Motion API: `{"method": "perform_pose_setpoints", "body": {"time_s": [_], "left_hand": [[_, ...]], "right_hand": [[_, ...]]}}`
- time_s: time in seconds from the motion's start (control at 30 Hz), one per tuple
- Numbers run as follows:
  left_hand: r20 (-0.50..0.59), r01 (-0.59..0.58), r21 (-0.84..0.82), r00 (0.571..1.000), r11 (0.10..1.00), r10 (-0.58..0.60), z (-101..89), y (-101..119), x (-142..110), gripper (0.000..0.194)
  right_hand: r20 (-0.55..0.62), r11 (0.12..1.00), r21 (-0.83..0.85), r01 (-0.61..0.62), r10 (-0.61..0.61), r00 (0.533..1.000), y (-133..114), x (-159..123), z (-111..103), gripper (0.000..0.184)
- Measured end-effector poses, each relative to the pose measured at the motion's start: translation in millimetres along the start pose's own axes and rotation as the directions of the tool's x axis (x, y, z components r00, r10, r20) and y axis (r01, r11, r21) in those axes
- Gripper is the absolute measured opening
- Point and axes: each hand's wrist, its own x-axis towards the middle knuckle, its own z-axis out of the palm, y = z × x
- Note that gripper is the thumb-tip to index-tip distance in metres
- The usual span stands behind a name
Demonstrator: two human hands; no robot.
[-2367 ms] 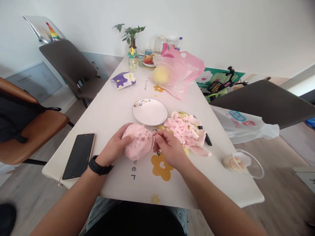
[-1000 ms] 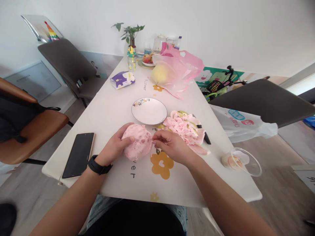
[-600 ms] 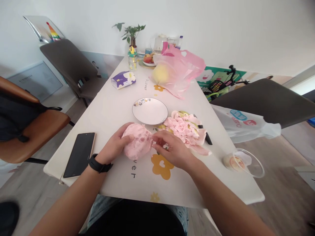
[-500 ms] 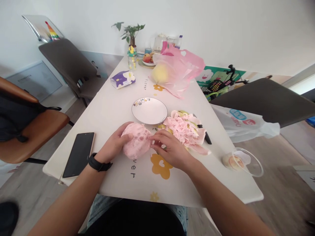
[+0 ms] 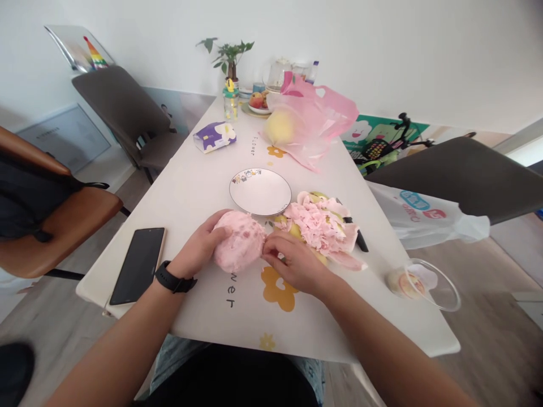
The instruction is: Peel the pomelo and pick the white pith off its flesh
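My left hand (image 5: 206,242), with a black watch on its wrist, is wrapped round the left side of a peeled pomelo (image 5: 240,243). The fruit is covered in pale pink pith with small darker patches. At its right side, my right hand (image 5: 292,260) pinches the pith with thumb and fingers together; the fingertips are partly hidden. Just beyond the right hand lies a heap of pink pith and yellow-green peel (image 5: 318,226). A black knife handle (image 5: 361,242) sticks out from under that heap. Behind the pomelo sits a white plate (image 5: 260,192) with cartoon figures on its rim.
A phone (image 5: 138,265) lies at the table's left edge. Further back are a purple tissue pack (image 5: 215,137) and a pink plastic bag (image 5: 316,118) with a yellow fruit inside. On the right, a clear round tub (image 5: 435,285) and a white bag (image 5: 428,217) hang at the edge.
The right hand's fingers have drawn closer together at the pomelo's right side. The left hand keeps its hold. The whole view has shifted slightly.
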Motion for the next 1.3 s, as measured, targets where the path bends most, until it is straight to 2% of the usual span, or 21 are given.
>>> {"method": "perform_pose_setpoints", "body": {"time_s": [0.03,0.1,0.17,0.33,0.6,0.93,1.03,1.13,1.3], "left_hand": [[0.015,0.005,-0.013,1.0,1.0,-0.005,-0.3,0.3,0.4,0.05],[0.032,0.006,-0.033,0.999,0.999,-0.005,-0.8,0.9,0.8,0.05],[0.035,0.006,-0.041,0.999,0.999,-0.004,-0.9,1.4,0.8,0.05],[0.041,0.017,-0.052,0.999,0.999,-0.015,0.3,1.3,0.0,0.049],[0.0,-0.004,0.007,1.0,1.0,0.004,2.3,1.1,-0.7,0.047],[-0.02,0.011,0.029,1.0,1.0,-0.01,3.9,3.0,-2.0,0.052],[-0.021,0.004,0.012,1.0,1.0,-0.004,4.8,3.1,-2.0,0.051],[-0.016,-0.003,0.016,1.0,1.0,0.003,6.2,3.7,-3.6,0.05],[-0.059,-0.023,0.03,0.998,0.999,0.024,8.6,2.2,-5.6,0.047]], "right_hand": [[-0.014,0.999,0.041,-0.031,0.032,0.999,-0.5,-1.4,1.0,0.001],[-0.024,0.992,0.092,-0.085,0.088,0.996,-2.6,-3.1,1.2,0.019],[-0.018,0.992,0.071,-0.1,0.101,0.995,-5.3,-2.9,-0.6,0.027],[0.028,0.993,-0.083,-0.086,0.088,0.996,-10.9,1.3,-6.3,0.007],[0.082,0.985,-0.168,-0.049,0.064,0.995,-15.0,3.8,-10.1,0.008],[0.133,0.975,-0.216,0.06,-0.032,0.991,-19.7,7.1,-15.6,0.01],[0.128,0.986,-0.169,0.012,0.01,0.992,-21.6,4.4,-15.9,0.002],[0.107,0.989,-0.134,-0.061,0.075,0.991,-23.2,2.7,-14.7,0.015],[0.05,0.982,-0.174,-0.071,0.081,0.996,-25.7,3.0,-9.0,0.009]]}}
